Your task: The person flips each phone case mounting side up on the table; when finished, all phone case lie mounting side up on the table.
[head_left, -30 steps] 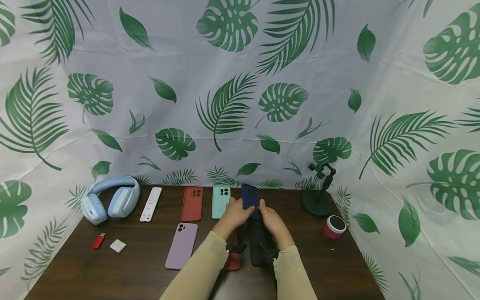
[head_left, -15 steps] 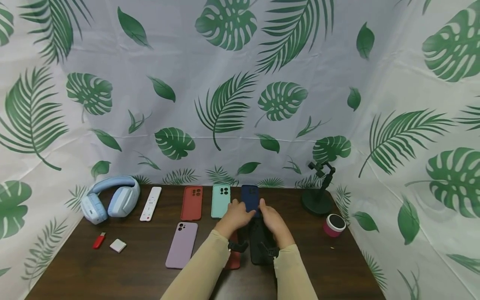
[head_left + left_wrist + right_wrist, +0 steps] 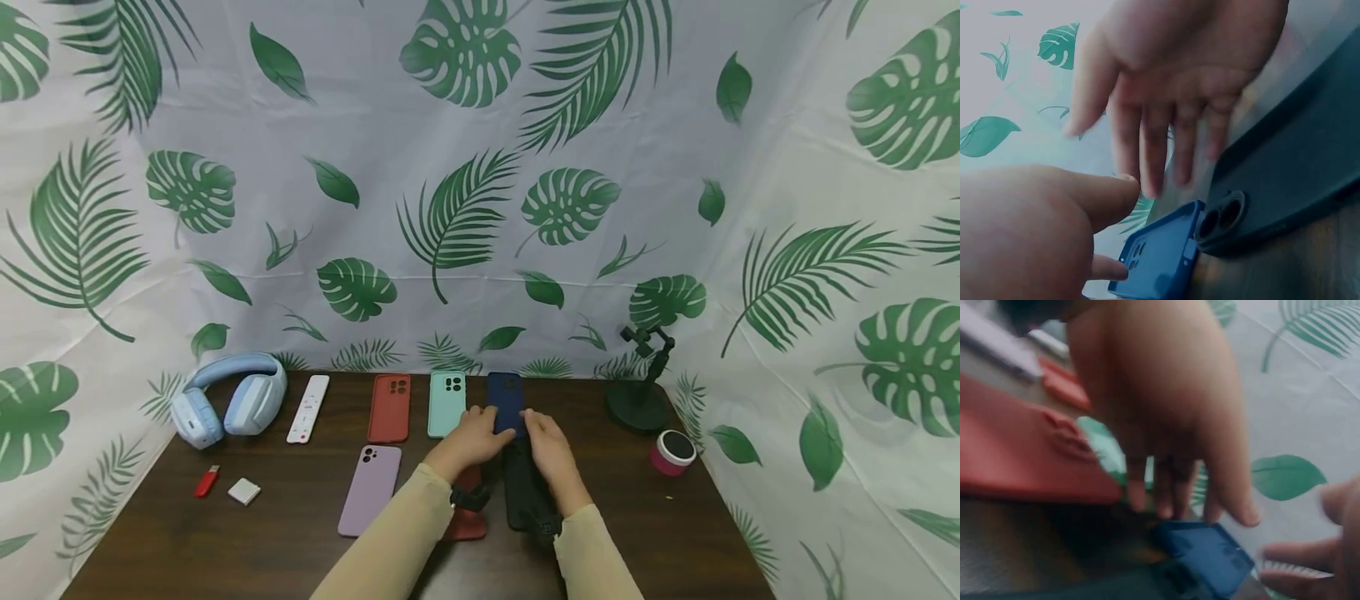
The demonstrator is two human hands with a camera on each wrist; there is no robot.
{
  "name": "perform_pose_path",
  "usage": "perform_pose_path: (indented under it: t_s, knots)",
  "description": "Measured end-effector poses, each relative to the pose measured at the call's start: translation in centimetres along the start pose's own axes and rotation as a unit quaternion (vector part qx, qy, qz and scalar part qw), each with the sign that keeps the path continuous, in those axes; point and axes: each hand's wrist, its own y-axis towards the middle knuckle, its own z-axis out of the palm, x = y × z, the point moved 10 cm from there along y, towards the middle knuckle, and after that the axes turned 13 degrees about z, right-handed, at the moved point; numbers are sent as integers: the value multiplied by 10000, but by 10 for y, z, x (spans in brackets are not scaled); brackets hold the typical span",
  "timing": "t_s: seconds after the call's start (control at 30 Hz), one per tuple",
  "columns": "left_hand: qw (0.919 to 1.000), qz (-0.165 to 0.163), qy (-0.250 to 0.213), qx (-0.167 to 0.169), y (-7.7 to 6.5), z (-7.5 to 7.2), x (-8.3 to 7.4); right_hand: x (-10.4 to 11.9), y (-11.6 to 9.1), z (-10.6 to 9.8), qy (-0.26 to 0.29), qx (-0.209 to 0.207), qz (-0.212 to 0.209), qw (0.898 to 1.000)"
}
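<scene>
A dark blue phone case [image 3: 505,398] lies on the table near the wall cloth, its camera cutouts at the far end. My left hand [image 3: 467,440] is just left of its near end, fingers loosely extended. On the other side is my right hand [image 3: 551,454], fingers extended and pointing down. In the left wrist view the blue case [image 3: 1160,256] lies below both hands, with a gap between it and the fingertips. A black phone case [image 3: 519,492] lies closer in, partly under my right hand. A red phone case [image 3: 468,525] is partly hidden by my left forearm.
Left of the hands lie a teal case [image 3: 447,404], another red case [image 3: 389,408] and a lilac case [image 3: 370,490]. Farther left are a white remote [image 3: 308,408], blue headphones [image 3: 255,404], a red USB stick [image 3: 207,481] and a white square piece [image 3: 243,491]. A black stand [image 3: 637,406] and pink-white jar [image 3: 672,452] are at right.
Earlier my hands held the blue case at its sides; now they have come off it and the right hand has drawn slightly back. The case lies at the end of the row. The head view has shifted slightly.
</scene>
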Motion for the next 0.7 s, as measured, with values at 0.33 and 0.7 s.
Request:
perform_pose_path:
  t_s: [0.33,0.7]
  knots:
    - [9981,474,-381,-78,-29,-14,-22,-14,-21,-22,593,-333,-165,9976]
    - [9947,742,-711,-26,-54,-5,-43,-36,-41,-36,664,-9,289,9974]
